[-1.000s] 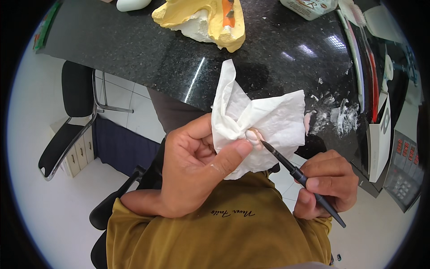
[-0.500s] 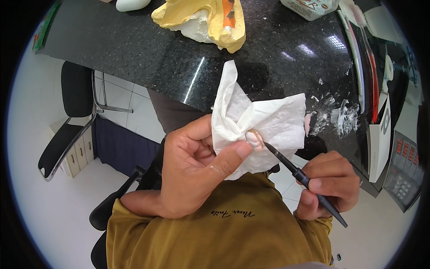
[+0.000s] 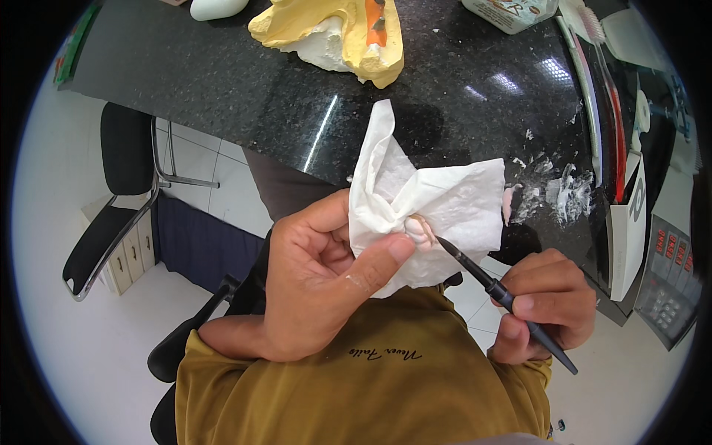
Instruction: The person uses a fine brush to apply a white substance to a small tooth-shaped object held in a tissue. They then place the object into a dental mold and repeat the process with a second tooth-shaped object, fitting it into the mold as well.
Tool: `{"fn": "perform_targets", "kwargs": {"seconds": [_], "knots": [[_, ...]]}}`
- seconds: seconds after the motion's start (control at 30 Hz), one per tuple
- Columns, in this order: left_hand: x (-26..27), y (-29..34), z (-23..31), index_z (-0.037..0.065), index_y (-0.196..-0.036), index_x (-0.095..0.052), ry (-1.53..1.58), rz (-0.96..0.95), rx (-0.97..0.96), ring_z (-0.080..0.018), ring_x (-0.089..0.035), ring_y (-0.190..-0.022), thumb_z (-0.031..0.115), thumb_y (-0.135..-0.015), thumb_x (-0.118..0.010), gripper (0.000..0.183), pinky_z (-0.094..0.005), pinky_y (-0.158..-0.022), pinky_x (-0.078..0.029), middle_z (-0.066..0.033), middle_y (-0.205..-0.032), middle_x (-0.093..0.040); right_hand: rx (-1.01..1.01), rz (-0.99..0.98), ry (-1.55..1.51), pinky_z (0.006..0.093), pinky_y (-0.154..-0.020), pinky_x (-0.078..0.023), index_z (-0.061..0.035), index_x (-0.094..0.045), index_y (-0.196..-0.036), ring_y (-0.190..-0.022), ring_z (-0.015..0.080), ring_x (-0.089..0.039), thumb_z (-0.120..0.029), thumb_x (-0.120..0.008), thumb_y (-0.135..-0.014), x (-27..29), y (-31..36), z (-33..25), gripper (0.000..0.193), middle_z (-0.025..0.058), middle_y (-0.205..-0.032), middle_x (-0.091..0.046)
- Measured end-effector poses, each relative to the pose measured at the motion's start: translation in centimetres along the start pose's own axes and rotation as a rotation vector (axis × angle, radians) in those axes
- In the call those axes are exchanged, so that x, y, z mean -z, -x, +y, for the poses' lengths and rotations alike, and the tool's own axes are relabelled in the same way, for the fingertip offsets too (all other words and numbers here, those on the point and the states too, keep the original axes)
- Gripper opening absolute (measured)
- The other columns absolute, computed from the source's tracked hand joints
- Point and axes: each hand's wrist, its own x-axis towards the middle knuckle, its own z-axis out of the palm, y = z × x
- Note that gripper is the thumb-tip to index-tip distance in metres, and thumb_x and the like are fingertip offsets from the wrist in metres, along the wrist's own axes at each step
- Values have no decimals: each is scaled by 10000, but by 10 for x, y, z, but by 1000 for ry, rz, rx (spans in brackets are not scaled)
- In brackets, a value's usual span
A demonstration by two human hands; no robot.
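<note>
My left hand [image 3: 308,285] is closed on a crumpled white tissue [image 3: 463,196]. Its thumb presses a small white tooth-shaped piece [image 3: 415,231] with a pinkish-brown rim against the tissue. The other fingers are partly behind the tissue. In my right hand [image 3: 552,300], pinched between thumb and fingers, is a slim brush [image 3: 486,280] with a black handle. The brush's dark, pointed tip meets the rim of the tooth-shaped piece, or lies very close to it. Both hands are over my lap, at the near edge of the table.
A yellow and white plaster model [image 3: 324,37] with an orange strip rests on the black speckled table [image 3: 222,96]. White smears [image 3: 569,194] mark the tabletop at right, beside brushes and a white box [image 3: 629,230]. A clear container [image 3: 512,13] stands far right; a black chair [image 3: 126,148] is left.
Almost nothing differs. The view has shifted very slightly, and both hands keep their hold with the brush tip at the same place on the tooth-shaped piece.
</note>
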Motion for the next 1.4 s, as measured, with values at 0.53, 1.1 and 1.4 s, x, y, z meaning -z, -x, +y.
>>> {"fn": "perform_targets", "kwargs": {"seconds": [0.53, 1.1, 1.4], "knots": [[-1, 0, 3, -50, -1053, -590, -10, 16, 23, -76, -601, -849, 22, -854, -611, 213, -217, -752, -482, -81, -952, -656, -18, -59, 32, 236, -476, -486, -19, -613, -902, -544, 180, -617, 31, -744, -590, 1, -3, -2, 342, 95, -708, -620], [4, -1, 4, -50, -1080, -583, -31, -37, 9, -72, -590, -861, 26, -861, -602, 233, -219, -760, -473, -73, -963, -649, -23, -65, 49, 240, -463, -487, -22, -609, -880, -540, 178, -613, 25, -744, -600, -1, -4, -2, 315, 93, -703, -618], [2, -1, 8, -40, -1068, -567, -75, 5, 86, -135, -610, -883, 179, -836, -650, 330, -287, -828, -471, -98, -967, -648, 13, -71, -39, 248, -465, -486, -6, -596, -937, -535, 186, -596, -7, -696, -679, 12, -4, -2, 276, 117, -726, -593]]}}
